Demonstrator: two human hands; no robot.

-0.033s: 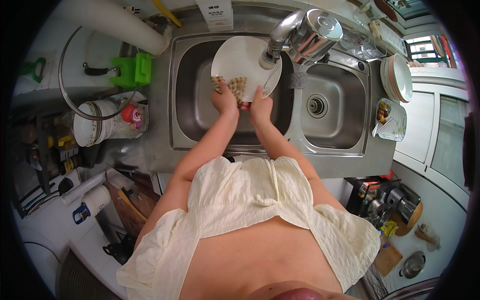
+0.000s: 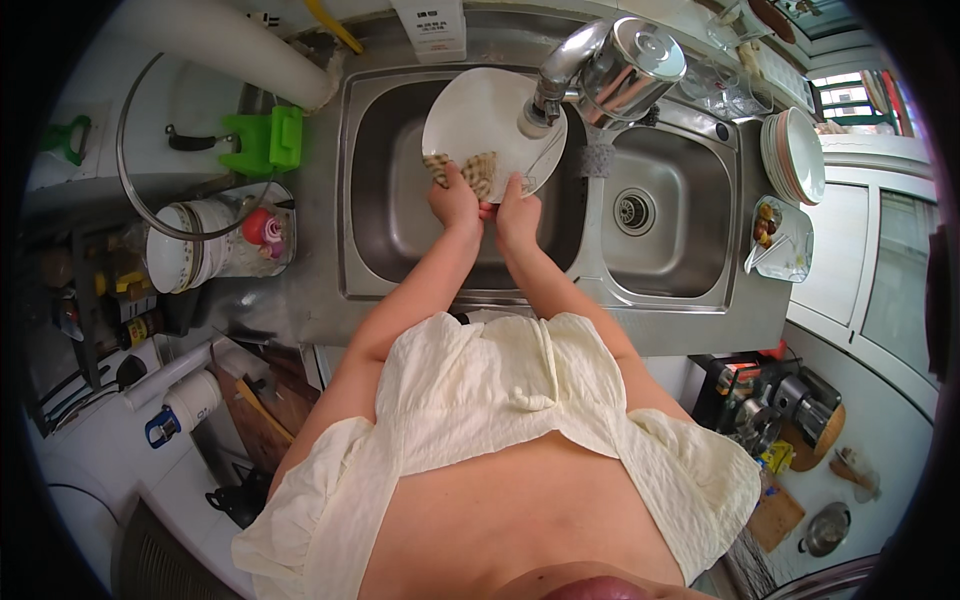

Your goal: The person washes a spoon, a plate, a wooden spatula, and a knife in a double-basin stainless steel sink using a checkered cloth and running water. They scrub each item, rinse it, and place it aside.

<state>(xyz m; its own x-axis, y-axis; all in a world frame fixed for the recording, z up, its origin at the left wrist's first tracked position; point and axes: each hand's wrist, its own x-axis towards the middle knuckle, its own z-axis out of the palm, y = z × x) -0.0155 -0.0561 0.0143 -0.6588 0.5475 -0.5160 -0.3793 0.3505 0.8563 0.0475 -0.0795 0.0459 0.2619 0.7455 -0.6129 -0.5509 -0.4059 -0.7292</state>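
Two forearms [image 2: 410, 290] are extending beyond a cream garment [image 2: 480, 380] to the sink [image 2: 345, 245]; both hands are occupied. The left hand [image 2: 455, 205] is clamping a checked cloth [image 2: 481, 173] against the plate [image 2: 475, 115], its thumb lying over the cloth; the right hand [image 2: 518, 213] is gripping the plate's near edge, thumb on top, just beside the left.

The plate is lying directly beyond both grips, over the left basin; being round, it is presenting no long axis; neither hand is standing clearly nearer, the left sitting at the near-left rim, the right at the near-right. The faucet [image 2: 572, 62] is hanging over the plate's right side; the right basin [image 2: 675, 250] is lying apart, farther right; a white box [image 2: 430, 30] is standing behind the sink.

The fingers beneath the plate are mostly hiding from view; reddish fingertips are showing between the hands, their owner hard to assign; the faucet is covering part of the plate; a thin pale line near the right thumb is remaining unidentifiable.
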